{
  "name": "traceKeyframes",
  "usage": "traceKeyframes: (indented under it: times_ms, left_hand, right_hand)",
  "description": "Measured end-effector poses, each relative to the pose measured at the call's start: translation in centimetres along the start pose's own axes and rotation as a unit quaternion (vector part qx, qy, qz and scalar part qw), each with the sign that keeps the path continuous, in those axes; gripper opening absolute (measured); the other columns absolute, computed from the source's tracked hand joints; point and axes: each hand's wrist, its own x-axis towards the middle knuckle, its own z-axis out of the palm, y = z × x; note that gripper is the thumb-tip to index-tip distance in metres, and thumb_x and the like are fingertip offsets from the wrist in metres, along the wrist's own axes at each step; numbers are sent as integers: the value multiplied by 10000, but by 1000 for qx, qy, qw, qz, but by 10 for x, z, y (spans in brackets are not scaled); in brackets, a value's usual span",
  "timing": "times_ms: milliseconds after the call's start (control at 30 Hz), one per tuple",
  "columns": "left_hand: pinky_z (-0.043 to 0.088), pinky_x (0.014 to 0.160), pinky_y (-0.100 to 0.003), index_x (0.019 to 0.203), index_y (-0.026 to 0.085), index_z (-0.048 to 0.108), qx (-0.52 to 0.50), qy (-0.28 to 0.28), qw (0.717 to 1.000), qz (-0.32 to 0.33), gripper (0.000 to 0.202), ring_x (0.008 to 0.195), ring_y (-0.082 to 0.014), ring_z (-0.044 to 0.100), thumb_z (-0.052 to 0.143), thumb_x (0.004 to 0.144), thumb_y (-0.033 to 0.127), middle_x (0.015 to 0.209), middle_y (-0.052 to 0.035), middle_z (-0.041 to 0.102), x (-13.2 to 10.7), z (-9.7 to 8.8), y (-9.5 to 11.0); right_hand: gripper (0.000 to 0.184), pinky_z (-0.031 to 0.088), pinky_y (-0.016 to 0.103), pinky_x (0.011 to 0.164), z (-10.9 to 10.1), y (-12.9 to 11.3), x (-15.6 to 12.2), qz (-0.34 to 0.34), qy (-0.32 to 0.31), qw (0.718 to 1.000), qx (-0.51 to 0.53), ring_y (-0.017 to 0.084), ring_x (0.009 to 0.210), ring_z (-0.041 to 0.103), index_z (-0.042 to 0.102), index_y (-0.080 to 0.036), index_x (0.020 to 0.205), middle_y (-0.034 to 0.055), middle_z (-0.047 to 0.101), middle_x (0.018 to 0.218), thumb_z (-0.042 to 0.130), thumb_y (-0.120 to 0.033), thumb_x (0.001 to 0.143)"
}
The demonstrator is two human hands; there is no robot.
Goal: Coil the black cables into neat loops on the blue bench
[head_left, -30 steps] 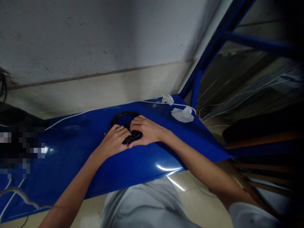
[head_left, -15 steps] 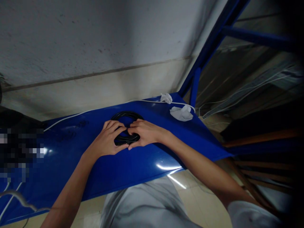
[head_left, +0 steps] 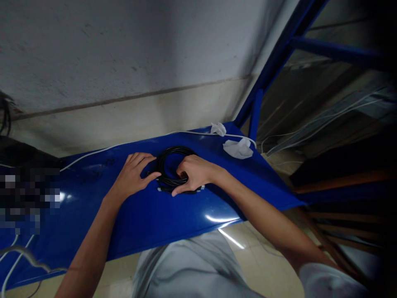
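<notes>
A coil of black cable (head_left: 161,164) lies on the blue tabletop (head_left: 149,223), with pale ends showing at its lower left and lower right. My right hand (head_left: 197,173) grips the coil's near right side, fingers curled inside the ring and thumb over the near edge. At the coil's left edge is my left hand (head_left: 132,176), its thumb and fingers spread apart and nothing held between them. The fingertips come close to the cable; whether they touch it I cannot tell.
Crumpled white pieces (head_left: 238,149) lie at the table's back right, beside a white cable (head_left: 111,147) running along the wall. A blue metal frame (head_left: 256,111) rises at the right. Dark items and a blurred-out patch (head_left: 27,198) occupy the left end.
My left hand has let go of the coil and moved a little left, its fingers opening. The coil has shifted slightly right with my right hand, and its pale ends now show.
</notes>
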Motion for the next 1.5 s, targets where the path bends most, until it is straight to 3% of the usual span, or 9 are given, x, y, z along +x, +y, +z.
traceKeyframes:
  times_ms: [133,267,400,500,667,867,1200,1500]
  left_hand:
    - [492,1050,-493,1330,219,703,21,21,1000,-5,342,1200,-313,685,594,1095,441,1278,-127,752,0,2,-4]
    - [491,1002,-460,1256,207,729,48,60,997,-22,272,1150,-295,707,561,1111,365,1219,-116,780,0,2,-4]
    - [487,944,-424,1158,193,744,57,89,994,-36,253,1056,-272,724,538,1120,335,1122,-100,797,0,6,-3]
    - [482,923,-417,1121,188,753,55,71,995,-42,292,1013,-271,728,508,1130,347,1079,-102,804,0,11,-3]
    - [502,935,-414,1130,202,760,50,36,996,-60,373,1016,-275,752,461,1143,424,1101,-111,818,-3,20,-5]
    - [509,885,-375,1098,211,732,39,-11,995,-93,411,854,-248,748,415,1158,467,932,-75,794,-3,24,-4]
    - [450,722,-308,930,224,658,-91,-40,986,-132,402,701,-187,654,428,1149,470,770,-18,676,-3,27,3]
    - [502,780,-323,955,234,667,-156,-49,980,-115,383,788,-197,707,437,1151,469,848,-22,739,0,31,21]
  right_hand:
    - [718,249,321,602,-3,6,1,-1,30,999,45,122,528,447,629,-187,574,11,598,551,662,-805,938]
    - [732,248,326,609,-4,24,2,42,150,987,43,114,543,415,550,-188,581,-4,529,571,481,-713,1087]
    - [797,213,336,573,-1,41,3,129,286,947,75,112,509,299,375,-215,520,-22,368,504,351,-761,1100]
    - [817,240,329,559,2,49,3,197,340,912,118,121,501,332,388,-225,504,-9,398,491,356,-817,1066]
    - [729,340,328,613,7,66,7,240,377,885,130,161,583,473,539,-221,636,16,536,592,385,-782,1076]
    - [557,376,325,647,17,83,9,258,347,894,118,182,652,537,574,-226,781,29,633,712,546,-726,1026]
    - [528,362,305,605,20,78,12,259,341,887,169,158,601,515,591,-217,724,9,610,640,637,-678,978]
    - [574,344,312,595,15,85,11,260,386,861,205,155,605,453,526,-233,708,-7,532,630,612,-739,965]
